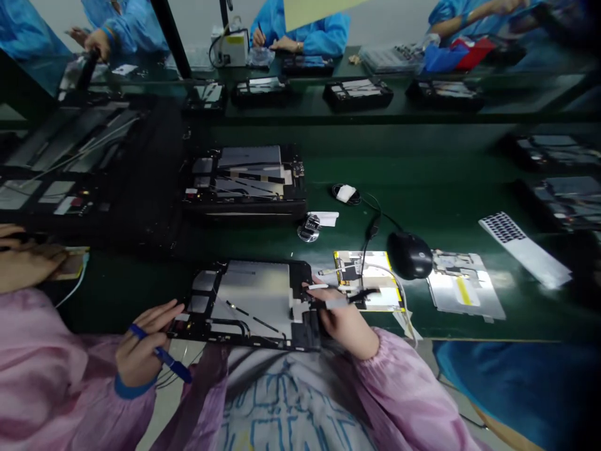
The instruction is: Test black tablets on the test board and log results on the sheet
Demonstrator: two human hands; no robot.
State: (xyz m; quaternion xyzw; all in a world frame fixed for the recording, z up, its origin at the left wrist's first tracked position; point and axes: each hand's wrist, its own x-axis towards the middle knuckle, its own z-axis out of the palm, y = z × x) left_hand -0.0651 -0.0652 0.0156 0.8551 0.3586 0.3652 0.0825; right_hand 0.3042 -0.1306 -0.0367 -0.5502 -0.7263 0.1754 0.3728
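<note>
An opened tablet housing [253, 300], with grey battery plates and black flat cables, lies at the front edge of the bench. My left hand [141, 344] touches its left end with the fingertips. A blue pen [166, 360] is tucked between the fingers of that hand. At the housing's right end, my right hand [345, 322] is closed around the edge. A slim dark tool with a pale part [340, 302] crosses that hand; blur hides its exact kind.
Behind stands a stack of tablet housings [244, 181], with a larger stack [154, 169] left. A black mouse [410, 255], a yellow-edged screen part [385, 299], a metal plate [464, 294] and a coiled cable [345, 194] lie right. A co-worker's hand [28, 263] is far left.
</note>
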